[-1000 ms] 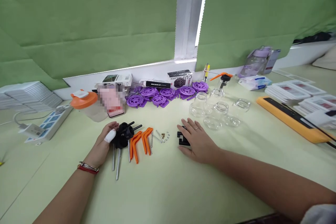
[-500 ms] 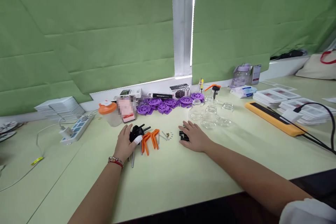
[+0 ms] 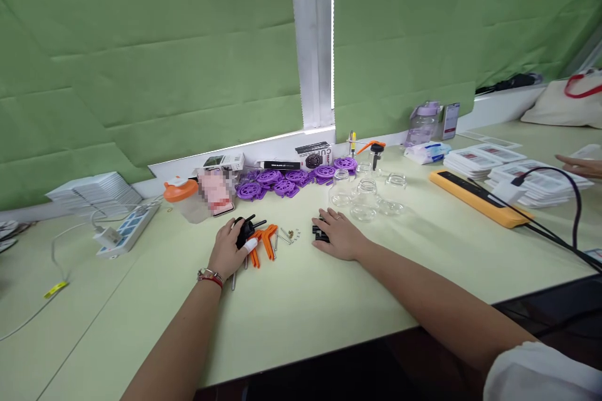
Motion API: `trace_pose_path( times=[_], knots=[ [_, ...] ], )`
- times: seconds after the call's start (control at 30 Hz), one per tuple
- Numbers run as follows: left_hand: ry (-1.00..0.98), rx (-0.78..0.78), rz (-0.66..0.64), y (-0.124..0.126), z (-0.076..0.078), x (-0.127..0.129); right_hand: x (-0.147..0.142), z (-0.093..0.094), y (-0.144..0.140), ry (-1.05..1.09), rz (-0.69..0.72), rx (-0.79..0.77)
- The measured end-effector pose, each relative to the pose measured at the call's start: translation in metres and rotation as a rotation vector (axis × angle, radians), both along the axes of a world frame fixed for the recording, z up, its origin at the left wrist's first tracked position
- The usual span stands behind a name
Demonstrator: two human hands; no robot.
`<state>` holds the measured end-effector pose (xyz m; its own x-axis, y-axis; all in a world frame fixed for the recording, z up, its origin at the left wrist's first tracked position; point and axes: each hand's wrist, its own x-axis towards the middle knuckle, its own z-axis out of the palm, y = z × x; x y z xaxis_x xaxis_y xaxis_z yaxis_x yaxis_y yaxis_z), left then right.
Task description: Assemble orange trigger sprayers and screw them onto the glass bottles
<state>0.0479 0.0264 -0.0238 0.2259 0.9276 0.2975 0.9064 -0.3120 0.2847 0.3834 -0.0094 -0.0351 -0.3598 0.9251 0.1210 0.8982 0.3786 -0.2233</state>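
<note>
Black plastic knob parts (image 3: pixel 245 229), light and stiff, sit under the left hand (image 3: pixel 229 250), fingers curled round them; right hand (image 3: pixel 339 239) lies flat, uncurled, on a black block (image 3: pixel 320 235).

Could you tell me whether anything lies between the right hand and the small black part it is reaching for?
Nothing visible does. The right hand already rests on the small black part, fingers draped over it on the table. The glass jars stand apart, beyond the hand.
</note>
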Motion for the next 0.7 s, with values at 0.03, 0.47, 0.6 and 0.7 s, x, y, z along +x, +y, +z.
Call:
trace_pose_path(
  times=[0.03, 0.47, 0.6, 0.7],
  knots=[
    [0.005, 0.002, 0.001, 0.0, 0.0, 0.001, 0.001, 0.0, 0.0, -0.002, -0.002, -0.005],
    [0.032, 0.01, -0.014, 0.007, -0.001, 0.022, 0.009, 0.002, 0.002, -0.02, 0.021, -0.046],
    [0.014, 0.016, -0.019, 0.006, -0.002, 0.021, 0.009, 0.002, 0.002, -0.018, 0.015, -0.046],
    [-0.007, 0.024, -0.019, 0.005, -0.002, 0.02, 0.009, 0.002, 0.002, -0.015, 0.013, -0.046]
  ],
)
